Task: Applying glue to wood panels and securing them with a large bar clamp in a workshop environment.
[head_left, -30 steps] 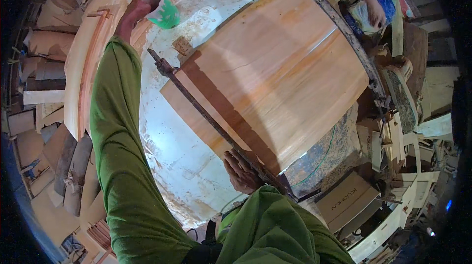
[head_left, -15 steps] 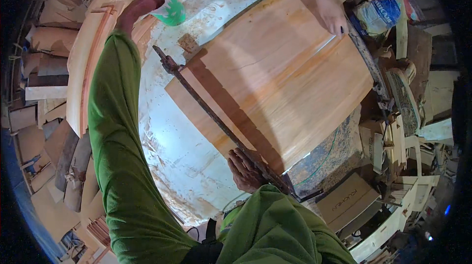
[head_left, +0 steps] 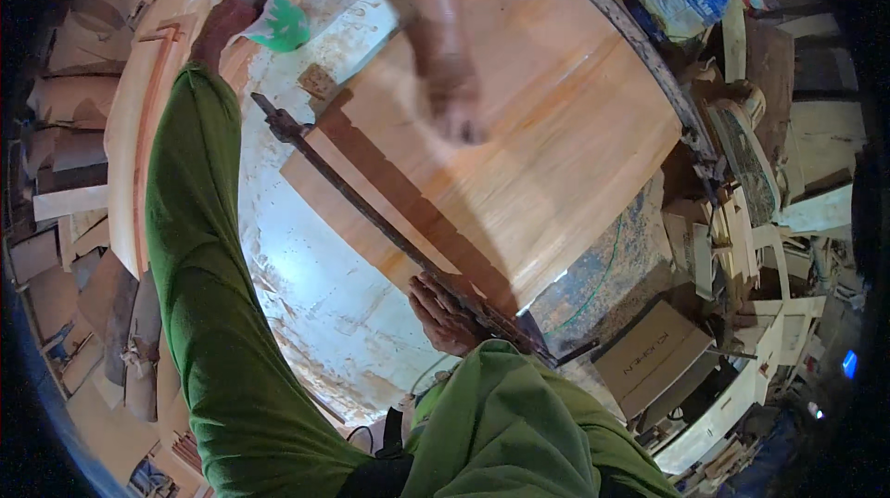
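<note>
At the upper left, my left hand [head_left: 222, 27] is closed on a green cup [head_left: 284, 25] smeared with white, holding it tilted over the table. Close to my body, my right hand [head_left: 445, 317] grips the long rusty metal bar clamp [head_left: 366, 209] near its lower end, fingers against the bar's left side. The clamp lies across the near edge of a wide, pale-brown wooden panel [head_left: 556, 90], casting a dark shadow on it. Another person's bare hand [head_left: 454, 99], blurred, hovers over or touches the panel's middle; I cannot tell which.
A second bar clamp [head_left: 640, 30] runs along the panel's far right edge. A small wood block [head_left: 317, 82] sits by the panel on the whitish table [head_left: 306, 257]. Curved wooden pieces [head_left: 139, 146] lie left; a blue-and-white bag [head_left: 684, 2], a cardboard box [head_left: 654, 359] and scrap wood crowd the right.
The other person's hand has moved left from the panel's far right edge to its middle. My hands keep their holds on cup and clamp; the whole view has shifted slightly.
</note>
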Tool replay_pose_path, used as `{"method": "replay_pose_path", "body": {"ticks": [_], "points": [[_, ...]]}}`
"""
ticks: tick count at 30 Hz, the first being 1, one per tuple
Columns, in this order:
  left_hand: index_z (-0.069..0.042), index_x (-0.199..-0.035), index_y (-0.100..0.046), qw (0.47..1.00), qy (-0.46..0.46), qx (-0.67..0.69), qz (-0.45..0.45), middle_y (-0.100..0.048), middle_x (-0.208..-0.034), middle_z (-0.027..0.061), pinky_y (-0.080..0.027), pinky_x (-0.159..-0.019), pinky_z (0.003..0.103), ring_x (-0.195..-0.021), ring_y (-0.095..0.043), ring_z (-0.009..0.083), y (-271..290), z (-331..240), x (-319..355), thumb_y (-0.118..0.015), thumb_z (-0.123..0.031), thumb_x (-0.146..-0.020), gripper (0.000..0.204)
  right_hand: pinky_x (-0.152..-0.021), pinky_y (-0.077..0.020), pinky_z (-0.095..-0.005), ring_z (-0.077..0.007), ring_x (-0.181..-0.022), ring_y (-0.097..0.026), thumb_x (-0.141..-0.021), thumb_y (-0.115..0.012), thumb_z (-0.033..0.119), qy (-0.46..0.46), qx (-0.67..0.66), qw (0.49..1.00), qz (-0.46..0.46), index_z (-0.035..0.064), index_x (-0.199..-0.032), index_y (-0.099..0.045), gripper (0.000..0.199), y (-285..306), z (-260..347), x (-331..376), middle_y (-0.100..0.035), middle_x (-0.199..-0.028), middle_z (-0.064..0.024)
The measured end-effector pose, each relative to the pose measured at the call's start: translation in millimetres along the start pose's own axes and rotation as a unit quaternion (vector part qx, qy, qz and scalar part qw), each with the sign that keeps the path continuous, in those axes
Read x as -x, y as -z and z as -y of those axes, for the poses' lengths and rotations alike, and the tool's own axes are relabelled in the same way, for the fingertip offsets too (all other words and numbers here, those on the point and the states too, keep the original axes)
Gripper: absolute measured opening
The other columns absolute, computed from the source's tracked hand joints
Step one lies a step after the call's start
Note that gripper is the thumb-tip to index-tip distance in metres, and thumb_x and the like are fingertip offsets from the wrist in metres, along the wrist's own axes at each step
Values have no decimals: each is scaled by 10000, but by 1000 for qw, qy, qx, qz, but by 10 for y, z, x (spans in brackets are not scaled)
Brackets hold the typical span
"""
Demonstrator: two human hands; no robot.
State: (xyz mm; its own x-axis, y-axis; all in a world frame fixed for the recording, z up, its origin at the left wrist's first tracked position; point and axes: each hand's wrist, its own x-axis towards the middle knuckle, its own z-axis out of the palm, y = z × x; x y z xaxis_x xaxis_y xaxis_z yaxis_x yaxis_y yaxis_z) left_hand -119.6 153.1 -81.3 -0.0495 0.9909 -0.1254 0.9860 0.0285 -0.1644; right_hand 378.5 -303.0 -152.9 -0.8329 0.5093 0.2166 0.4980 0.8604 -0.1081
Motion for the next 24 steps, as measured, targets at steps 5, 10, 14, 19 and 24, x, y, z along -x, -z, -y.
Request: {"method": "replay_pose_path", "body": {"ticks": [5,10,14,19,24], "points": [[-49,-1004,-695,970,-5,232,71,-699,-937,131,-485,-762,359,-866,-659,216,165,-479,29,-620,-292,-800,326,-1123,-279,-449,-312,-1329,-413,-853,-530,185,-87,-73,993,38,25,-1167,-623,365,106,18,-41,-545,-1323,-142],[6,-984,-695,944,56,326,22,-678,-966,73,-458,-810,312,-903,-603,175,35,-503,1,-616,-281,-817,341,-1133,-267,-448,-304,-1342,-397,-871,-518,198,-25,31,997,63,30,-1183,-615,367,-76,23,59,-539,-1333,-136],[-25,-1047,-677,839,-209,502,-34,-661,-982,61,-442,-835,303,-921,-588,154,-203,-35,104,-614,-294,-849,340,-1135,-264,-451,-300,-1342,-397,-875,-514,197,-53,-22,996,71,32,-1189,-613,368,3,46,29,-541,-1332,-130],[13,-797,-662,845,-285,451,19,-656,-697,165,-509,-584,390,-601,-621,248,-89,95,-42,-576,-257,-829,285,-1114,-288,-454,-281,-1333,-410,-871,-520,196,35,190,978,80,61,-1164,-629,341,99,4,-5,-541,-1336,-109],[-24,-967,-672,706,-216,667,100,-647,-890,91,-465,-751,320,-832,-590,159,-382,453,-175,-628,-318,-844,322,-1089,-309,-450,-270,-1322,-421,-858,-525,187,-82,-77,993,26,85,-1139,-641,320,188,43,-62,-550,-1327,-93]]}}
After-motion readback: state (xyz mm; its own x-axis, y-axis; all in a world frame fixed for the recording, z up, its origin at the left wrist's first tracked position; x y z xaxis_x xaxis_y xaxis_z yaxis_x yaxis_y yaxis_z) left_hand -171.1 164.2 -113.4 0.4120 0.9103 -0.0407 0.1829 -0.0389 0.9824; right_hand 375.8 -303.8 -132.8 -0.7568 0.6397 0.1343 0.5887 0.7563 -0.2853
